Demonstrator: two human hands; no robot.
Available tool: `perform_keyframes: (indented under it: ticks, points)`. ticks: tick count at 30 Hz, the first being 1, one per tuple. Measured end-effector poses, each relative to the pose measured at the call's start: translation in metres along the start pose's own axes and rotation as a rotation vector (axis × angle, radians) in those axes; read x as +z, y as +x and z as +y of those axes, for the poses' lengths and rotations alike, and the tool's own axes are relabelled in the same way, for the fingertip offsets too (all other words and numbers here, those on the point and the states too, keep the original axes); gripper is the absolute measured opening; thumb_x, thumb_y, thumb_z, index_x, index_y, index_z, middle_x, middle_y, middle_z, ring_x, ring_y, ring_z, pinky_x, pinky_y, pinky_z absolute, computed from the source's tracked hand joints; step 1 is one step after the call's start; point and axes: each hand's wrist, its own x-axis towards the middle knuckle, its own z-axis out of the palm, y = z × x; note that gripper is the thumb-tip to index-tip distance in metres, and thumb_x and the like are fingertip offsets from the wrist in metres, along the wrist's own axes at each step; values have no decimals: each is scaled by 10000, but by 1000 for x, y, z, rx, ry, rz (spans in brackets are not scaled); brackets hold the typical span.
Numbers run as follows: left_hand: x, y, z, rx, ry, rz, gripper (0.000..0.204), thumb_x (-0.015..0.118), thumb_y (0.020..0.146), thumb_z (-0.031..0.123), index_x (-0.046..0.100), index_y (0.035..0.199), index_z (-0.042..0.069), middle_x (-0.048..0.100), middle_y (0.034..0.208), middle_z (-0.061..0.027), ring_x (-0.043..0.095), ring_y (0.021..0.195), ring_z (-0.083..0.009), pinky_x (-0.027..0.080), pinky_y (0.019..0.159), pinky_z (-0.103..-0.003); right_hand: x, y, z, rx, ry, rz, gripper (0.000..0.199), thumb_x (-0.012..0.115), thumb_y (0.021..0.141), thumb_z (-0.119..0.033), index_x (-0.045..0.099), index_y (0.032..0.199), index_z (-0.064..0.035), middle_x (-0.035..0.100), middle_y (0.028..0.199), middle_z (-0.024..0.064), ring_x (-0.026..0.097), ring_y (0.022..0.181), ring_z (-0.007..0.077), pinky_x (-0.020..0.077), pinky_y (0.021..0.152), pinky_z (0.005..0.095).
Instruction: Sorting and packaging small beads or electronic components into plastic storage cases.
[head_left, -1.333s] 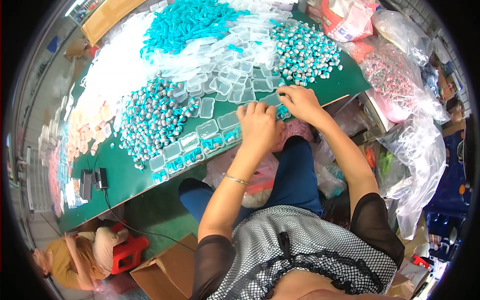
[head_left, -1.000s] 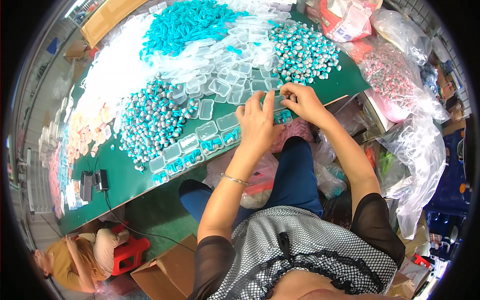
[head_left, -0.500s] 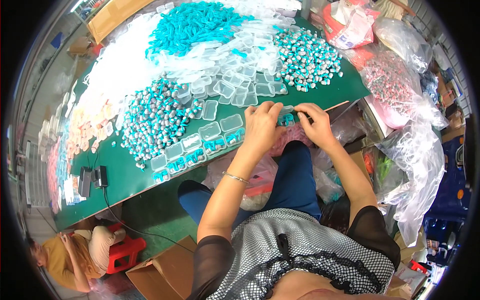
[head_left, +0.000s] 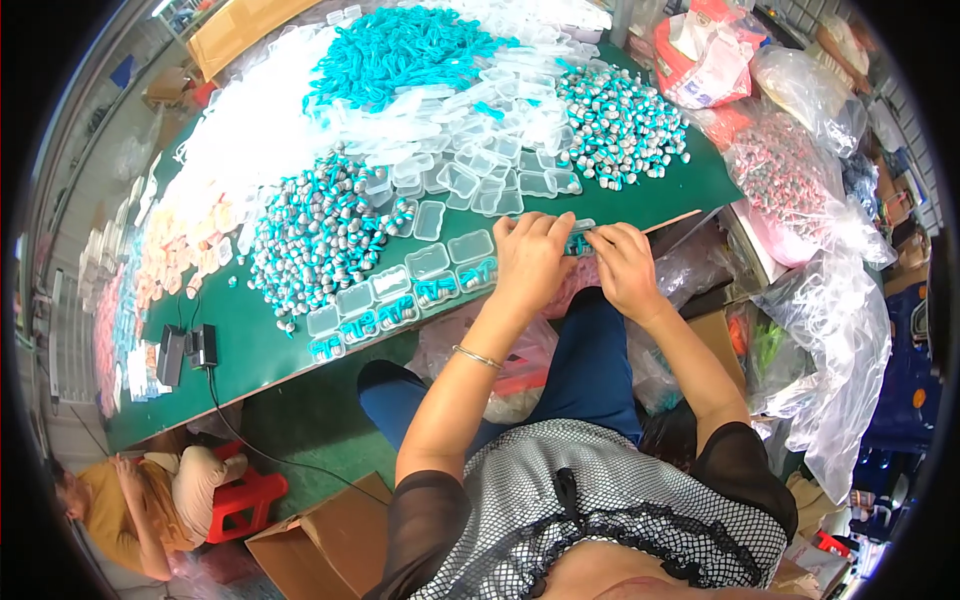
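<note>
A green-topped table [head_left: 250, 345] carries heaps of small parts — a teal pile [head_left: 400, 50] at the far side, white pieces [head_left: 250, 140] beside it, two grey-and-teal mounds [head_left: 315, 235] and [head_left: 620, 120]. Clear plastic cases [head_left: 470, 170] lie between them — a row of filled cases [head_left: 400, 295] lines the near edge, with black adapters [head_left: 185, 350] at the left

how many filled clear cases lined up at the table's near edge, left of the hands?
About 6 filled clear cases, in a diagonal row along the green table edge, from near the left hand toward lower-left. Another sits between both hands, mostly hidden.
</note>
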Motion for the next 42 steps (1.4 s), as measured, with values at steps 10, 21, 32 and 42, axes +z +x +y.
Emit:
perform_keyframes:
  ticks: [10, 21, 32, 42]
  points:
    - [5, -6, 0, 73, -4, 79, 425, 810, 660, 138, 674, 1060, 93, 704, 1023, -29, 623, 1001, -208, 374, 876, -441, -4, -13, -1, 105, -119, 29, 475, 666, 778, -78, 590, 1245, -40, 591, 1217, 100, 522, 1156, 314, 353, 1007, 442]
    - [1, -2, -2, 97, -17, 82, 292, 764, 736, 148, 678, 1006, 78, 698, 936, -50, 633, 945, -224, 384, 856, -442, -13, 31, 8, -4, 165, -170, 281, 688, 826, -109, 627, 1093, -48, 641, 1065, 115, 594, 1006, 318, 436, 896, 412]
    - [-31, -66, 16, 6, -337, 11, 267, 745, 792, 149, 679, 1027, 40, 688, 957, -112, 645, 886, -303, 475, 765, -406, -32, 11, -29, 26, 552, -398, 259, 698, 851, -190, 635, 1044, -30, 631, 1000, 134, 595, 937, 328, 476, 834, 410]
    - [99, -208, -86, -633, -47, -560, 342, 682, 850, 351, 684, 1011, 50, 673, 915, -199, 659, 844, -400, 524, 725, -487, -8, 16, -23, 265, 519, -196, 113, 622, 874, 22, 674, 974, 8, 672, 919, 101, 652, 814, 205, 507, 724, 293]
